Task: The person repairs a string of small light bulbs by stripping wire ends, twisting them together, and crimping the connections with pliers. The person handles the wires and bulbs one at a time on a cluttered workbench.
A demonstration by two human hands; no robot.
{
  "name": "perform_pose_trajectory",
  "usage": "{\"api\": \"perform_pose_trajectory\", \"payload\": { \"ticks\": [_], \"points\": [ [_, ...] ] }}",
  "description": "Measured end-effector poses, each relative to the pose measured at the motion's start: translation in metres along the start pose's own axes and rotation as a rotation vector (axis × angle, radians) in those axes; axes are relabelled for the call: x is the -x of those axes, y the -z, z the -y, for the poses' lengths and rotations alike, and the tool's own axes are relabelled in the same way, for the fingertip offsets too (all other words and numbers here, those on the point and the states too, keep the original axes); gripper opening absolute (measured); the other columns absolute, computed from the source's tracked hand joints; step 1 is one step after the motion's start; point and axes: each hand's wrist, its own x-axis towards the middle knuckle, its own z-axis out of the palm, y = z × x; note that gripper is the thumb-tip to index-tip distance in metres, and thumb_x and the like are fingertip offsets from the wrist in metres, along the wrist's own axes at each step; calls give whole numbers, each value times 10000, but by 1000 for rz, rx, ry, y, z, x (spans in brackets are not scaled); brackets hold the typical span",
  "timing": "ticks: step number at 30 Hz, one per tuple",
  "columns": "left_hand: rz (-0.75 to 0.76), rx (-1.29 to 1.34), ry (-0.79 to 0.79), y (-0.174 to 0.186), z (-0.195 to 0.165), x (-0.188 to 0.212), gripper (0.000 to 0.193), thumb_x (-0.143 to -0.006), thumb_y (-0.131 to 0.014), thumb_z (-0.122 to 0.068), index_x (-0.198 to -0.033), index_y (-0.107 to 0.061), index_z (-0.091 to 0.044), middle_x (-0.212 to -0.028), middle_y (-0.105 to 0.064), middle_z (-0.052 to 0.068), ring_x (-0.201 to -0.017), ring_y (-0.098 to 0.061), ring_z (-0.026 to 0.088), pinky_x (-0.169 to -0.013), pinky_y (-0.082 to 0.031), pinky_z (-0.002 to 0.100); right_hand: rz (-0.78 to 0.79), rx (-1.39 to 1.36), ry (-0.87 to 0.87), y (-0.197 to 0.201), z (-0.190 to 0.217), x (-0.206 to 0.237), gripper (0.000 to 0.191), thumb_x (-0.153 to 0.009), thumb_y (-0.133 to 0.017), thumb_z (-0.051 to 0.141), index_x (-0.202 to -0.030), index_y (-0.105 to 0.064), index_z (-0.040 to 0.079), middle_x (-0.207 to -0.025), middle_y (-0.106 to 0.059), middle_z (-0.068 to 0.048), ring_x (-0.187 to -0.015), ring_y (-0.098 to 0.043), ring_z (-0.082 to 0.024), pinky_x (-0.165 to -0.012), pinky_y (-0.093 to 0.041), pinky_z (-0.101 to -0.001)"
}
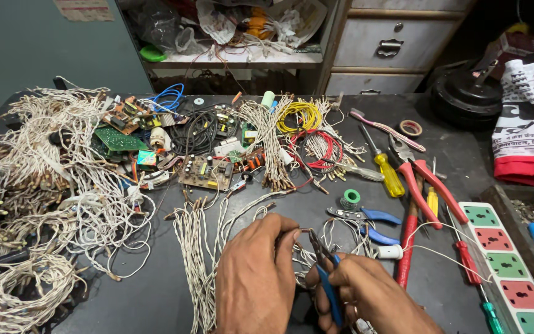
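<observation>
My left hand (256,278) pinches a thin white twisted wire (304,255) between thumb and fingers, low in the middle of the head view. My right hand (366,295) grips blue-handled pliers (329,286), whose dark jaws point up toward the wire end by my left fingertips. A bundle of the same white twisted wires (200,247) lies just left of my left hand on the dark table (149,297).
Heaps of white twisted wire (38,185) fill the left. Circuit boards (205,172), red and yellow wire coils (307,133) lie at the back. Red-handled pliers (428,185), a yellow screwdriver (385,170), blue cutters (372,218) and a socket strip (508,266) sit to the right.
</observation>
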Motion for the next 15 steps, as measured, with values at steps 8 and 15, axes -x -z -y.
{"api": "perform_pose_trajectory", "payload": {
  "ticks": [8,15],
  "points": [
    [14,-17,9,-2,0,0,102,-877,-673,-152,-962,-700,-102,-871,-733,105,-840,-688,334,-755,-485,463,8,54,82,5,-8,-4,432,-909,-434,323,-1045,-704,14,-728,-678,-106,-596,-641,-204,-545,-458,-314],
    [46,-106,-44,-2,0,0,105,-885,-645,-139,-978,-689,-117,-897,-713,82,-836,-668,313,-752,-461,460,-48,127,85,2,-7,-1,391,-957,-485,393,-1058,-679,70,-757,-668,-71,-630,-625,-161,-568,-462,-294]
  ]
}}
